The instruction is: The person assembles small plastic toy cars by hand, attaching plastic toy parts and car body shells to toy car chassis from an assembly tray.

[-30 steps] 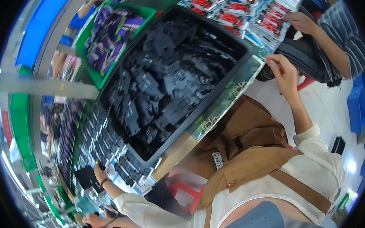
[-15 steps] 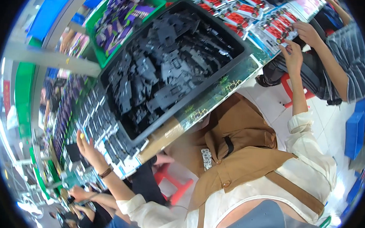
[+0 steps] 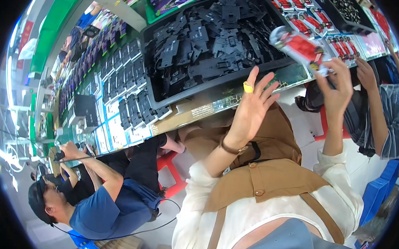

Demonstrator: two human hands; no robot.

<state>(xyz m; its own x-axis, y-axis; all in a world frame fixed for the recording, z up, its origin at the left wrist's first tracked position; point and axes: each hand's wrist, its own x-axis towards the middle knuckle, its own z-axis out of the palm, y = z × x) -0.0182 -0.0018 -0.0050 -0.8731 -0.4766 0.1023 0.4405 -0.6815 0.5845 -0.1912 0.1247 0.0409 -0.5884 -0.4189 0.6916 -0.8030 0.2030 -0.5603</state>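
Note:
My right hand (image 3: 339,88) is closed on one end of a red toy car (image 3: 298,45) with pale, clear-looking ends. The car is lifted above the table's near edge and blurred by motion. My left hand (image 3: 250,112) is up in front of the black bin with its fingers spread and nothing in them. A yellow cover (image 3: 248,87) sits on one of its fingers. Flat black plastic parts (image 3: 198,40) fill the black bin (image 3: 210,87) just beyond it.
Rows of red toy cars (image 3: 302,22) lie at the back right. Black and white assemblies (image 3: 140,106) stand in rows left of the bin. A green crate (image 3: 151,9) holds purple parts. Co-workers sit at both sides; one wears a blue shirt (image 3: 100,213).
My left hand has left the rows at the left and moved right, in front of the bin. My right hand has lifted a red toy car from the right side. The view has shifted.

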